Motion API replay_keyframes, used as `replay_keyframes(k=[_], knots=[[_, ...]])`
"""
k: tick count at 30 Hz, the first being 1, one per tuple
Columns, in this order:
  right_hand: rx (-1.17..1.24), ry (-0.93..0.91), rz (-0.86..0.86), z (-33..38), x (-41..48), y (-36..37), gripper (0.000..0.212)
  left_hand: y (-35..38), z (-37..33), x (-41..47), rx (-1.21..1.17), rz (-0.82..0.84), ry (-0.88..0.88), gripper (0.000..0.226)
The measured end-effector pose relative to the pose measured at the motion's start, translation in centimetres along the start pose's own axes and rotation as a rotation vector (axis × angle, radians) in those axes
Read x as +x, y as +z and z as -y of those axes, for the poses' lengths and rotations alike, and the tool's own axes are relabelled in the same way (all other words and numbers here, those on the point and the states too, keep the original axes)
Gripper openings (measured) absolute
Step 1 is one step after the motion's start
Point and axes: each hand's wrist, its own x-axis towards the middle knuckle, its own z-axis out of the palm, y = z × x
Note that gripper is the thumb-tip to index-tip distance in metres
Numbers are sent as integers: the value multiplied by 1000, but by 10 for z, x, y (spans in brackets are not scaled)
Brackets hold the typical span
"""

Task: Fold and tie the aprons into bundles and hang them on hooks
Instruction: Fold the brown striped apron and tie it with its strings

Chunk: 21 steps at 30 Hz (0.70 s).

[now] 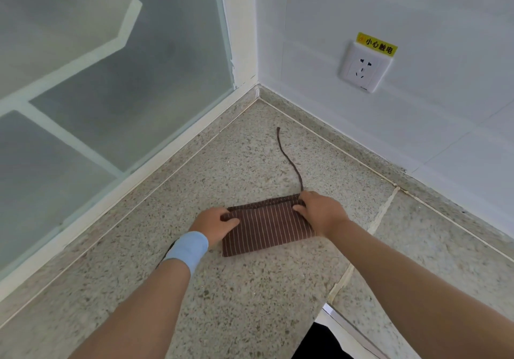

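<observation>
A brown apron with thin white stripes lies folded into a small flat rectangle on the speckled stone counter. One brown tie string trails from its far right corner toward the wall corner. My left hand, with a light blue wristband, grips the apron's left end, thumb on top. At the far right corner my right hand has its fingers curled on the folded edge where the string starts. No hooks are in view.
A frosted glass window with a white frame stands along the left. The white tiled wall on the right carries a power socket with a yellow warning label. The counter's front edge and a dark gap are at lower right.
</observation>
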Motion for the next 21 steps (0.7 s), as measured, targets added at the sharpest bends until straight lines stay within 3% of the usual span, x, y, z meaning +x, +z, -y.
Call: replay_keyframes(k=[2, 4, 7, 10, 12, 14, 18, 21], knots=[[-73, 12, -4, 3, 12, -4, 39, 7, 0, 7, 24, -79, -22, 38], [-135, -2, -25, 5, 23, -7, 39, 16, -4, 8, 192, -287, 5, 30], [-212, -14, -8, 8, 37, -6, 42, 41, -20, 6, 401, -626, 274, 35], [-292, -28, -12, 13, 42, -5, 41, 76, -39, 11, 487, -547, 559, 39], [-396, -106, -132, 16, 40, -2, 34, 95, -38, 19, 572, -412, 533, 50], [-444, -203, -221, 23, 35, 6, 41, 103, -32, 25, 578, -349, 476, 54], [-232, -340, -192, 30, 23, 43, 55, 106, -18, 24, 532, -352, 486, 48], [-141, -227, -124, 10, 12, 63, 60, 104, -4, 23, 579, -351, 465, 58]])
